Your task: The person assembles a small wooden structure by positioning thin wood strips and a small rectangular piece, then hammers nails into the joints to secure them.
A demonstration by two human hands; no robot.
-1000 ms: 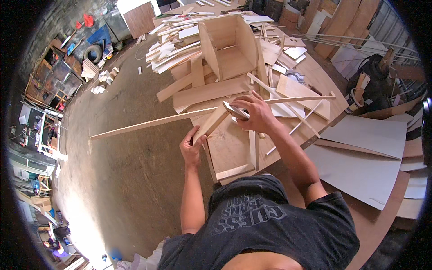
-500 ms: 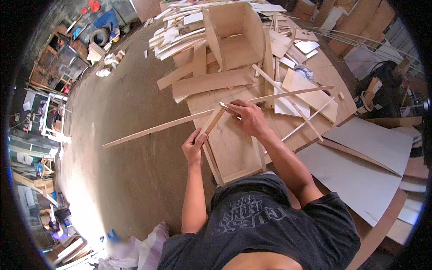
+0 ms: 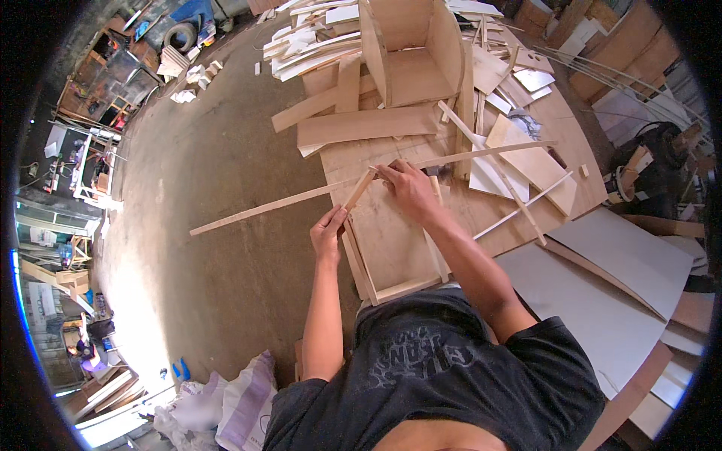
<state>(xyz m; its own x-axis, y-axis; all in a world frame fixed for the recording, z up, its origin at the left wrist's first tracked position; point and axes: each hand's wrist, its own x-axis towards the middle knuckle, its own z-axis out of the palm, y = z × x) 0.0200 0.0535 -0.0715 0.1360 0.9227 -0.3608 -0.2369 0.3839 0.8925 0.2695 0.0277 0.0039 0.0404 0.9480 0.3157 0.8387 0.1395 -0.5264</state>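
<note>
My left hand (image 3: 328, 231) is closed round the near end of a short wooden strip (image 3: 359, 190), thumb on top. The strip slants away from me to the right. At its far end my right hand (image 3: 410, 192) has its fingers pinched; whether they also hold something small is hidden. Below the hands lies a shallow wooden frame (image 3: 407, 289) with raised edge strips, its near end close to my body. A long thin wooden strip (image 3: 263, 211) crosses beyond the hands and overhangs the table's left side. Beside my right hand a small dark object (image 3: 435, 172) partly shows.
An open plywood box (image 3: 421, 71) stands on the far part of the table (image 3: 489, 218). Around it lie flat boards (image 3: 368, 129), offcuts and thin strips (image 3: 519, 207). Large pale panels (image 3: 602, 301) lean at the right. Concrete floor (image 3: 218, 165) stretches left, with white sacks (image 3: 244, 398) near me.
The view has shifted slightly. The short strip now points a little more away from me, still between both hands. The dark object beside my right hand has come into sight.
</note>
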